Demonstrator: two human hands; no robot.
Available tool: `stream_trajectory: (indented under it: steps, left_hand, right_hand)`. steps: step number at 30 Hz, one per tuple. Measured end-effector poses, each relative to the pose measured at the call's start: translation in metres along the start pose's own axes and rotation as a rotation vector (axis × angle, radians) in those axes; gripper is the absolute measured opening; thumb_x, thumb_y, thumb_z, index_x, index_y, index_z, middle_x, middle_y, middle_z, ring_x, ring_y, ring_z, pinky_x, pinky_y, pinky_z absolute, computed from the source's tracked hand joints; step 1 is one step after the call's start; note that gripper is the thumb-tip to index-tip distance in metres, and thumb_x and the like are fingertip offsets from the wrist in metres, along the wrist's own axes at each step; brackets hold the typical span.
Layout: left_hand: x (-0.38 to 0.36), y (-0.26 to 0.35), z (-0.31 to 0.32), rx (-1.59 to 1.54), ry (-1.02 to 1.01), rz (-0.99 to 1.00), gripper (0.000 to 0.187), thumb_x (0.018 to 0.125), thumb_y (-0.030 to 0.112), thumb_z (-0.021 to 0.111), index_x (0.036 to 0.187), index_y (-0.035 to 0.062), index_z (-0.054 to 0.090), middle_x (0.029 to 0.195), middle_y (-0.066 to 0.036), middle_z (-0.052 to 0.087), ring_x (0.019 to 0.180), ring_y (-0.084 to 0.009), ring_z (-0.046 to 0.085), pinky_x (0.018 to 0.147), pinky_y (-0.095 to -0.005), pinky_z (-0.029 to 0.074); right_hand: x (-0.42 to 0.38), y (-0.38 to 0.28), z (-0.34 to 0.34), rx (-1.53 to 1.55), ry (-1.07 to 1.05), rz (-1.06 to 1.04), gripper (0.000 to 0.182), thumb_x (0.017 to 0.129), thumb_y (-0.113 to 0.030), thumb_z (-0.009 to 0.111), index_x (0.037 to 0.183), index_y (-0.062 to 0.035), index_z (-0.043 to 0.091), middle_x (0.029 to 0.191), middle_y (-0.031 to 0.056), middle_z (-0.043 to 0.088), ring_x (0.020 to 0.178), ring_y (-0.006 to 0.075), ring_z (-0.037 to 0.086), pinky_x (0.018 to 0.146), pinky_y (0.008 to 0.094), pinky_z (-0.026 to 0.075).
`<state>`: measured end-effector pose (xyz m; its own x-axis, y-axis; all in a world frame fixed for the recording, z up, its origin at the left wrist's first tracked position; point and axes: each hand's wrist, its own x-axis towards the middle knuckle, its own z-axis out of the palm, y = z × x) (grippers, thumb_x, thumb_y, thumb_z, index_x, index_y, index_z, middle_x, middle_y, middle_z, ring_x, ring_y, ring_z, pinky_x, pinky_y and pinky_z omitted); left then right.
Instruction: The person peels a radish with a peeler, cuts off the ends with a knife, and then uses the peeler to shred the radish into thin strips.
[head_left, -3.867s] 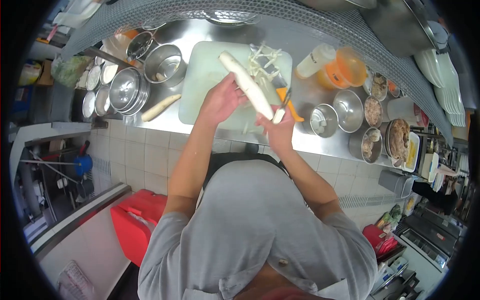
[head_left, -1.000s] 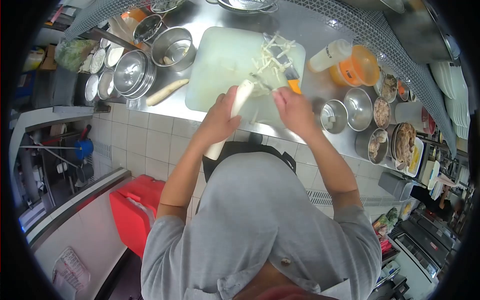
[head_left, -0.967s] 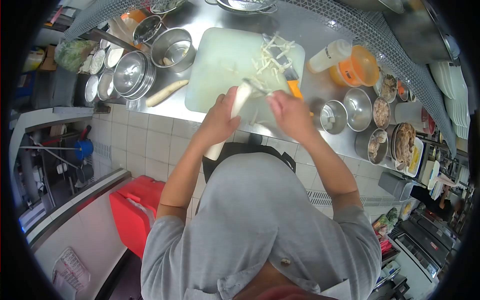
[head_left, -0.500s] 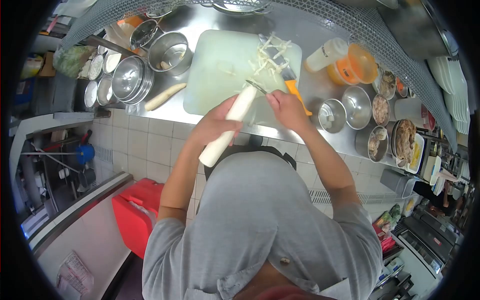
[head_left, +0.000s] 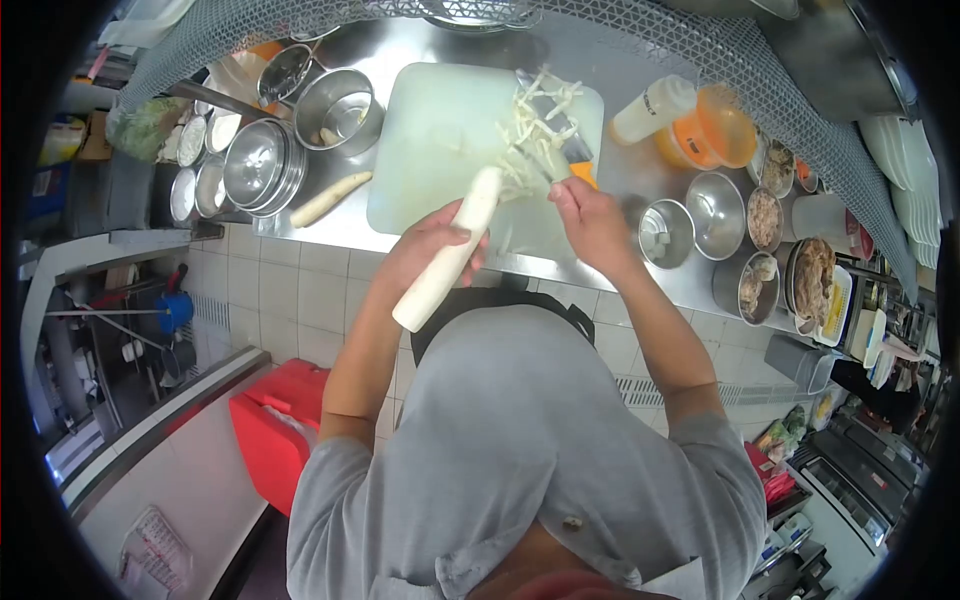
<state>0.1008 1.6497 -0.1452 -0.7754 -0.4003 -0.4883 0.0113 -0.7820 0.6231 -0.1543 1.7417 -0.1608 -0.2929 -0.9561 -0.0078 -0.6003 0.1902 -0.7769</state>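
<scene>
My left hand point(head_left: 425, 250) grips a long white radish point(head_left: 447, 252), tilted with its far end over the pale cutting board point(head_left: 430, 140). My right hand point(head_left: 590, 222) holds a peeler point(head_left: 545, 170) at the radish's far tip. A heap of white peel strips point(head_left: 535, 125) lies on the board's right side, over a knife with an orange handle point(head_left: 583, 172).
A second white root point(head_left: 330, 198) lies on the steel counter point(head_left: 620, 170) left of the board. Steel pots point(head_left: 335, 110) and lidded bowls point(head_left: 255, 165) stand at left. An orange container point(head_left: 705, 130), a squeeze bottle point(head_left: 650, 108) and food tins point(head_left: 745, 285) stand at right. A red bin point(head_left: 275, 440) sits on the floor.
The radish was turned end for end since the earliest frame, its near end now pointing down toward me. In the last second my right hand stroked the peeler outward along its far tip.
</scene>
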Motion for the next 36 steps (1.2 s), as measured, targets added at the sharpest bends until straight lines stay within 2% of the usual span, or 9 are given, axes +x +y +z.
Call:
stream_trajectory:
  steps: [4,7,10,14,19,25,28,32,36]
  left_hand:
    - [0.011,-0.002,-0.005,-0.162,-0.130,0.003,0.071,0.085,0.018,0.066,0.151,0.0034,0.046,0.095,-0.004,0.060,0.077,-0.0122,0.059,0.061,-0.0249,0.049]
    - [0.008,-0.006,0.000,-0.003,-0.049,0.024,0.070,0.085,0.020,0.066,0.151,0.0029,0.047,0.093,-0.003,0.060,0.073,-0.0111,0.056,0.058,-0.0235,0.045]
    - [0.007,-0.006,0.003,-0.005,-0.094,0.023,0.081,0.081,0.020,0.071,0.153,-0.0038,0.042,0.092,-0.005,0.059,0.070,-0.0140,0.055,0.056,-0.0254,0.042]
    - [0.006,-0.008,0.002,-0.069,-0.121,0.013,0.074,0.091,0.024,0.068,0.154,-0.0023,0.041,0.091,-0.006,0.059,0.068,-0.0143,0.057,0.054,-0.0266,0.047]
    - [0.012,-0.013,-0.009,0.052,0.084,0.019,0.057,0.104,0.030,0.060,0.151,0.0009,0.045,0.095,-0.012,0.064,0.072,-0.0186,0.066,0.058,-0.0289,0.058]
    - [0.015,-0.013,-0.019,-0.038,-0.016,0.046,0.046,0.107,0.031,0.058,0.144,0.0061,0.049,0.094,-0.009,0.067,0.071,-0.0167,0.067,0.058,-0.0299,0.058]
    - [0.008,-0.010,-0.008,0.032,-0.024,0.050,0.048,0.106,0.028,0.058,0.145,0.0023,0.047,0.095,-0.014,0.067,0.068,-0.0188,0.064,0.054,-0.0293,0.056]
    - [0.000,-0.005,0.002,-0.020,-0.125,0.034,0.055,0.105,0.031,0.059,0.151,0.0028,0.044,0.093,-0.011,0.066,0.066,-0.0156,0.062,0.052,-0.0276,0.053]
    - [0.005,-0.004,0.004,-0.098,-0.047,0.050,0.050,0.104,0.030,0.061,0.146,0.0065,0.047,0.094,-0.008,0.065,0.065,-0.0136,0.061,0.051,-0.0280,0.052]
  right_hand:
    - [-0.011,-0.023,0.001,-0.059,-0.061,-0.092,0.028,0.103,-0.031,0.061,0.097,-0.0040,0.063,0.078,0.0186,0.067,0.074,0.0411,0.068,0.065,0.0503,0.052]
    - [-0.024,-0.030,0.010,-0.116,-0.085,-0.303,0.026,0.102,-0.031,0.063,0.097,-0.0051,0.062,0.074,0.0187,0.066,0.074,0.0417,0.068,0.063,0.0513,0.053]
    - [-0.002,-0.001,0.017,-0.113,-0.113,-0.172,0.030,0.103,-0.033,0.060,0.095,-0.0045,0.063,0.076,0.0201,0.067,0.075,0.0433,0.067,0.064,0.0526,0.052]
    - [0.034,0.043,0.010,-0.160,-0.020,0.023,0.038,0.105,-0.036,0.057,0.091,-0.0021,0.065,0.079,0.0229,0.067,0.075,0.0449,0.066,0.068,0.0536,0.051]
    - [0.005,-0.005,-0.003,0.025,-0.105,-0.019,0.036,0.104,-0.034,0.059,0.091,-0.0010,0.063,0.077,0.0219,0.066,0.074,0.0438,0.065,0.066,0.0511,0.050]
    - [-0.017,-0.026,0.006,-0.020,-0.198,-0.240,0.029,0.102,-0.032,0.064,0.093,-0.0040,0.061,0.077,0.0179,0.067,0.074,0.0419,0.067,0.065,0.0502,0.051]
    - [-0.005,-0.005,0.015,-0.092,-0.115,-0.297,0.030,0.102,-0.033,0.063,0.095,-0.0044,0.062,0.079,0.0189,0.068,0.074,0.0424,0.067,0.066,0.0514,0.052]
    - [0.037,0.046,0.008,-0.218,-0.050,-0.029,0.037,0.104,-0.038,0.059,0.092,-0.0035,0.064,0.078,0.0214,0.068,0.075,0.0432,0.066,0.067,0.0524,0.051]
    - [0.010,-0.004,-0.006,-0.018,-0.085,-0.030,0.036,0.104,-0.035,0.059,0.089,-0.0029,0.063,0.078,0.0222,0.067,0.075,0.0440,0.066,0.067,0.0521,0.051]
